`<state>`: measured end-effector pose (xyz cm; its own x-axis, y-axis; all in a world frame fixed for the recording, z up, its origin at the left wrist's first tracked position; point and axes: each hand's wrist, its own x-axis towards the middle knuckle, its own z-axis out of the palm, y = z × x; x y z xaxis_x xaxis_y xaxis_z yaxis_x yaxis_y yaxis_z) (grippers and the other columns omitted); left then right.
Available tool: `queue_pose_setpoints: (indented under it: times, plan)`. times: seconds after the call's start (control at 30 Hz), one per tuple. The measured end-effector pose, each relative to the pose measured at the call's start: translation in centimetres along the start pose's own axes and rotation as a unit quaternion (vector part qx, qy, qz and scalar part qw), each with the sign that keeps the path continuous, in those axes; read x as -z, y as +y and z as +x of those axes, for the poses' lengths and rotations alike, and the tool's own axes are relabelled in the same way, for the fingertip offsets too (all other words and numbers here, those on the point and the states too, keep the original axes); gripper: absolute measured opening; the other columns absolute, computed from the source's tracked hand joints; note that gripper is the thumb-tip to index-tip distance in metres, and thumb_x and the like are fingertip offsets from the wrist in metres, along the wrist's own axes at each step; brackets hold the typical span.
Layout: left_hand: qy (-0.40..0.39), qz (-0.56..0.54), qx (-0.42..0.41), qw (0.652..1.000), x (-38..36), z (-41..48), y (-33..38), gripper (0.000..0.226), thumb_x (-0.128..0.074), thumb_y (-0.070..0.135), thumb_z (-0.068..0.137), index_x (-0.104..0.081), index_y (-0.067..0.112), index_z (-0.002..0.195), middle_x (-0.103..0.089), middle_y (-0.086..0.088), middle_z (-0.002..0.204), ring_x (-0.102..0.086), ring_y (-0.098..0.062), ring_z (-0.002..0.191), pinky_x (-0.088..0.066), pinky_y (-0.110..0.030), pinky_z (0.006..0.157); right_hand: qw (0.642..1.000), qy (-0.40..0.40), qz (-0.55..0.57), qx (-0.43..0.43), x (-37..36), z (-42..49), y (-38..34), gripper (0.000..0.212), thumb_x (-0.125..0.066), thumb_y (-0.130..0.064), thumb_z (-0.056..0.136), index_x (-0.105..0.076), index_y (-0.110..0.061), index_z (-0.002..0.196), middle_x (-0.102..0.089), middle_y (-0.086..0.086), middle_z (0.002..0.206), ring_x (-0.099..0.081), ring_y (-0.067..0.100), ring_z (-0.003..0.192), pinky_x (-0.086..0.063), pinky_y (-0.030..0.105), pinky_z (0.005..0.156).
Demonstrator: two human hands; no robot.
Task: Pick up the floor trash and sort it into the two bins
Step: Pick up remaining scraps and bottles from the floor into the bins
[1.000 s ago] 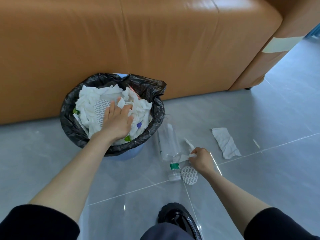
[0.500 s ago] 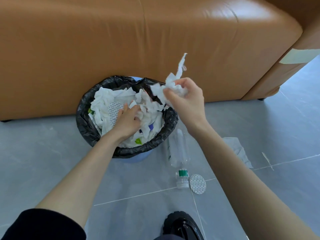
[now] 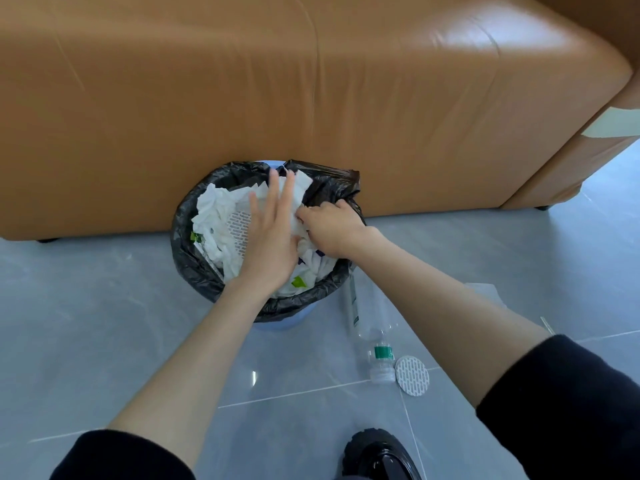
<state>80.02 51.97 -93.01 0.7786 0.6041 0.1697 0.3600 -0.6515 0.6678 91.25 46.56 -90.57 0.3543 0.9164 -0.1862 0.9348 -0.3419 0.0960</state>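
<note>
While stuffing tissue wad (image 3: pixel 302 234) into black-lined bin (image 3: pixel 187 268), with right hand (image 3: pixel 334 232) clenched on it, left hand (image 3: pixel 273 240) flat-fingered on heap (image 3: pixel 216 211), leaves bottle (image 3: pixel 360 322) and round disc (image 3: pixel 411 376) on floor (image 3: pixel 104 341) at 4 o'clock.

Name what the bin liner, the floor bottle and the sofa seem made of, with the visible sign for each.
Bin liner: thin black plastic film, glossy and finely crinkled. Bottle: probably clear, glossy plastic; the floor shows through it. Sofa: tan leather or a look-alike, with a soft sheen and creases; the picture cannot settle which.
</note>
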Motion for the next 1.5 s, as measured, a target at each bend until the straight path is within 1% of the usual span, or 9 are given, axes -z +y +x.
queue_pose_setpoints:
  times: [0.1, 0.2, 0.33, 0.43, 0.63, 0.9, 1.27, 1.37, 1.5]
  plan:
    - [-0.067, 0.121, 0.016, 0.99, -0.7, 0.2, -0.6, 0.074, -0.036, -0.002, 0.095, 0.006, 0.025, 0.15, 0.018, 0.01, 0.157, 0.015, -0.024, 0.145, -0.008, -0.053, 0.117, 0.998, 0.057, -0.013, -0.024, 0.4, -1.0, 0.9, 0.042, -0.049, -0.016, 0.089, -0.031, -0.012, 0.126, -0.05, 0.007, 0.118, -0.037, 0.027, 0.117, -0.025, 0.041, 0.087]
    - [-0.106, 0.169, 0.035, 0.979, -0.8, 0.4, -0.1, 0.071, -0.034, -0.003, 0.095, 0.004, 0.021, 0.151, 0.018, 0.007, 0.157, 0.017, -0.023, 0.145, -0.001, -0.052, 0.116, 0.988, 0.094, 0.117, -0.039, 1.2, -3.3, 2.2, 0.034, -0.05, -0.018, 0.091, -0.036, -0.013, 0.121, -0.05, 0.004, 0.114, -0.03, 0.026, 0.124, -0.023, 0.04, 0.094]
    - [-0.137, 0.209, 0.055, 0.967, -0.8, 0.8, 0.6, 0.077, -0.038, -0.005, 0.091, 0.004, 0.02, 0.151, 0.017, 0.002, 0.158, 0.016, -0.026, 0.145, 0.002, -0.054, 0.115, 0.912, 0.182, 0.356, -0.089, 0.0, -7.2, 4.3, 0.031, -0.045, -0.017, 0.096, -0.048, -0.017, 0.126, -0.057, -0.002, 0.115, -0.037, 0.018, 0.121, -0.033, 0.032, 0.099]
    - [-0.147, 0.234, 0.061, 0.959, -1.2, 1.0, 1.0, 0.076, -0.039, -0.003, 0.09, 0.002, 0.02, 0.151, 0.015, 0.002, 0.158, 0.015, -0.027, 0.145, 0.003, -0.055, 0.114, 0.886, 0.21, 0.373, -0.179, -3.9, -9.6, 7.0, 0.026, -0.045, -0.016, 0.096, -0.053, -0.018, 0.121, -0.056, -0.003, 0.128, -0.046, 0.018, 0.119, -0.038, 0.029, 0.093]
    - [-0.177, 0.241, 0.055, 0.953, -2.5, 1.5, 1.3, 0.063, -0.034, 0.005, 0.095, -0.008, 0.021, 0.151, 0.007, 0.003, 0.159, 0.008, -0.025, 0.146, 0.003, -0.058, 0.113, 0.84, 0.024, 0.329, -0.431, -13.4, -14.8, 12.3, 0.047, -0.047, -0.016, 0.09, -0.041, -0.009, 0.136, -0.036, 0.014, 0.145, -0.03, 0.038, 0.131, -0.028, 0.038, 0.106]
    - [-0.235, 0.235, -0.018, 0.943, -4.6, 1.9, 4.1, 0.056, -0.031, 0.009, 0.098, -0.015, 0.023, 0.15, 0.002, 0.005, 0.159, 0.008, -0.024, 0.146, 0.003, -0.058, 0.113, 0.762, -0.103, 0.321, -0.552, -19.2, -20.1, 14.6, 0.071, -0.042, -0.023, 0.091, -0.004, -0.018, 0.151, -0.026, 0.012, 0.153, -0.011, 0.038, 0.143, -0.015, 0.049, 0.115]
    - [-0.243, 0.419, -0.016, 0.875, -5.3, 0.8, 6.5, 0.063, -0.044, 0.02, 0.093, -0.015, 0.023, 0.149, 0.014, 0.0, 0.158, 0.02, -0.03, 0.143, 0.014, -0.065, 0.106, 0.825, -0.043, 0.26, -0.5, -21.4, -21.1, 11.7, 0.034, -0.046, -0.013, 0.093, -0.047, -0.007, 0.126, -0.045, 0.014, 0.13, -0.038, 0.034, 0.124, -0.041, 0.04, 0.093]
    - [-0.224, 0.378, -0.027, 0.898, -5.0, 0.4, 6.6, 0.062, -0.043, 0.022, 0.093, -0.016, 0.018, 0.149, 0.011, -0.005, 0.159, 0.022, -0.029, 0.143, 0.015, -0.062, 0.107, 0.821, -0.027, 0.301, -0.485, -21.1, -21.0, 11.5, 0.027, -0.048, -0.014, 0.092, -0.061, -0.003, 0.113, -0.048, 0.019, 0.124, -0.043, 0.037, 0.119, -0.041, 0.038, 0.094]
    - [-0.165, 0.256, -0.001, 0.952, -3.1, 0.5, 7.3, 0.063, -0.028, 0.021, 0.096, 0.002, 0.016, 0.151, 0.01, -0.007, 0.158, 0.026, -0.025, 0.141, 0.02, -0.055, 0.108, 0.779, 0.128, 0.394, -0.471, -18.1, -20.2, 11.0, 0.019, -0.056, -0.015, 0.085, -0.065, -0.001, 0.094, -0.054, 0.017, 0.114, -0.047, 0.032, 0.112, -0.036, 0.032, 0.092]
